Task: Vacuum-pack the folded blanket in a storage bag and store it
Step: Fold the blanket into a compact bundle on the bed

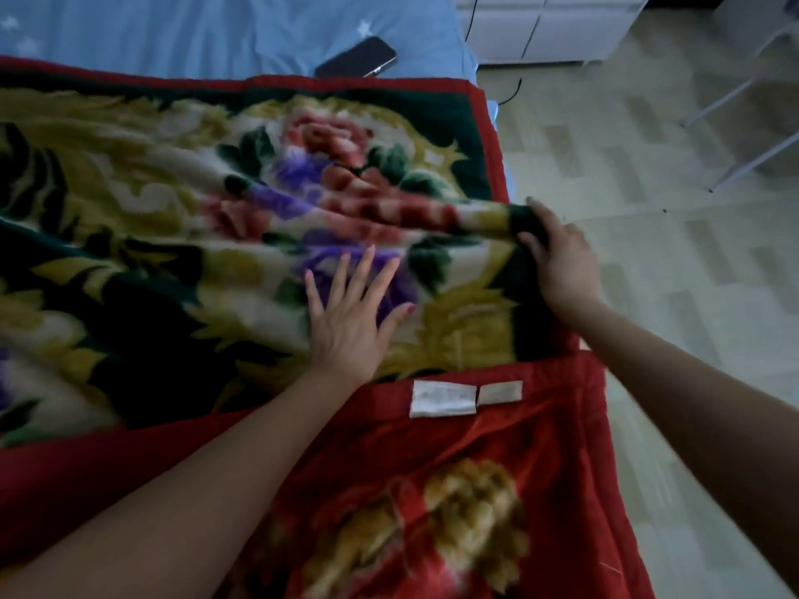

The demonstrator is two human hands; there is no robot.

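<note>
Fingers [341, 274] of our left hand [350, 322] are straight and spread apart, and the whole palm lies flat on the blanket [173, 218], pressing the soft pile down near its middle. Our right hand [557, 261] is at the right edge of the blanket, where a raised fold runs across; its fingers are curled around that dark green fold and grip it, with the thumb on the upper side.

We see the blanket spread over a bed, not in any bag. Its top side has big flowers in pink, purple and yellow on dark green, with a red border [359, 82] along the far edge and the right edge. Near us, one part is turned over and shows the red side with a golden flower [467, 516]. Two white labels [443, 397] are sewn side by side at the seam of this red part, just below our left wrist.

Behind the blanket we see a light blue sheet [194, 32] with small white stars, and a dark phone [356, 58] lies on it, close to the red border. On the right is a pale tiled floor [648, 252], with white furniture [549, 28] at the top and thin metal legs [743, 123] near the corner.
</note>
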